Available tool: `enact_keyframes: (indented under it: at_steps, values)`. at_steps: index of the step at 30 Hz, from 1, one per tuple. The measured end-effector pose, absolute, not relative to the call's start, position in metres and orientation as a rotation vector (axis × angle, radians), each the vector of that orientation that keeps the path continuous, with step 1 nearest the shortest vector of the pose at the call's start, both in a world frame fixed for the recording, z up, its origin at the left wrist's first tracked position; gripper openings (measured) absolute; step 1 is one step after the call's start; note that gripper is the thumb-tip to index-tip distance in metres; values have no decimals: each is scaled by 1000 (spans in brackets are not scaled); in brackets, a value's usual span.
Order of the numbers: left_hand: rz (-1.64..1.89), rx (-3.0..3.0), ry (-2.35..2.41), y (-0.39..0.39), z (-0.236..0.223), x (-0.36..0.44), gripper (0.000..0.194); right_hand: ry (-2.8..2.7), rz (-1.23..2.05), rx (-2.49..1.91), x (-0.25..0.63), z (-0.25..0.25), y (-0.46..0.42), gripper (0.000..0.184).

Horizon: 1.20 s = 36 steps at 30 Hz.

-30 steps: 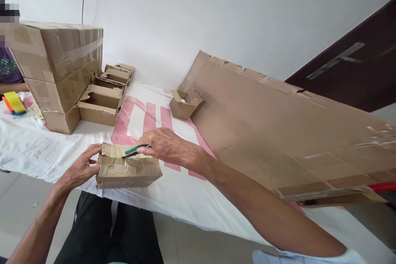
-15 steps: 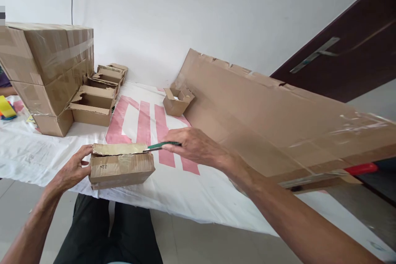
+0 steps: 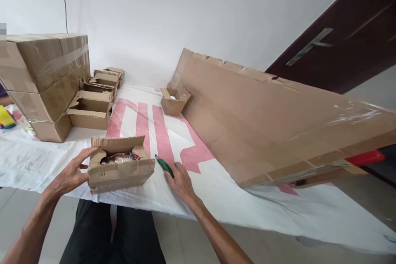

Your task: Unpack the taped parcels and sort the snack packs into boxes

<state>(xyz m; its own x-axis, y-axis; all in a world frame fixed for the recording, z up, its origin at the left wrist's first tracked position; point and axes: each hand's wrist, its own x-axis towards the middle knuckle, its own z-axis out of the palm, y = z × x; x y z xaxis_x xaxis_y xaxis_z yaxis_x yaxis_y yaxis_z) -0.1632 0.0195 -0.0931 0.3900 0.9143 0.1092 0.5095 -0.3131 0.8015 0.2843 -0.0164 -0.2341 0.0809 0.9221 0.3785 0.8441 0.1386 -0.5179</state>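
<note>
A small cardboard box [image 3: 120, 175] sits near the table's front edge, its top flaps raised. Inside it lie items in clear plastic wrap [image 3: 119, 158] with a bit of red; what they are I cannot make out. My left hand [image 3: 69, 173] grips the box by its left end, fingers on the upper edge and thumb lower on the side. To the right of the box, my right hand [image 3: 180, 181] holds a green utility knife [image 3: 165, 166] low over the cloth. The blade end points up and left, apart from the box.
Stacked taped cartons [image 3: 46, 78] stand at the left, beside a row of opened boxes [image 3: 89, 117]. Further back is a small open box [image 3: 173, 103]. A large cardboard sheet [image 3: 262, 123] leans on the right. A red object [image 3: 365, 157] pokes out there. White cloth [image 3: 198, 198] covers the table.
The box top has come open, showing the contents. My right hand has moved with the knife from the box's top edge down and right to the cloth. My left hand stays on the box.
</note>
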Motion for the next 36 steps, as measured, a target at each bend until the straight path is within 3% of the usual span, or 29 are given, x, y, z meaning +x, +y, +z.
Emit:
enact_keyframes:
  at_steps: [5,9,13,15,22,27,34,36]
  values:
    - [650,1909,1207,21,-91,-165,127,-1521,683,-1385,260,-182,-7,53]
    - [590,1889,1240,23,-87,-165,141,-1633,886,-1173,226,-144,-12,72]
    - [577,1871,1243,30,-86,-165,139,-1824,783,-1139,209,-137,-24,87]
    - [578,1865,1234,34,-86,-166,136,-1884,709,-1163,207,-141,-28,85]
    - [552,1847,1259,38,-84,-167,137,-1954,167,-1163,199,-166,-20,47]
    - [540,1842,1306,33,-86,-167,139,-1860,-158,-1083,188,-183,-11,33]
    - [674,1970,1498,24,-79,-137,104,-1890,-164,-1078,186,-164,-29,46]
    - [690,2010,1622,22,-78,-122,94,-1901,-146,-1082,181,-147,-30,42]
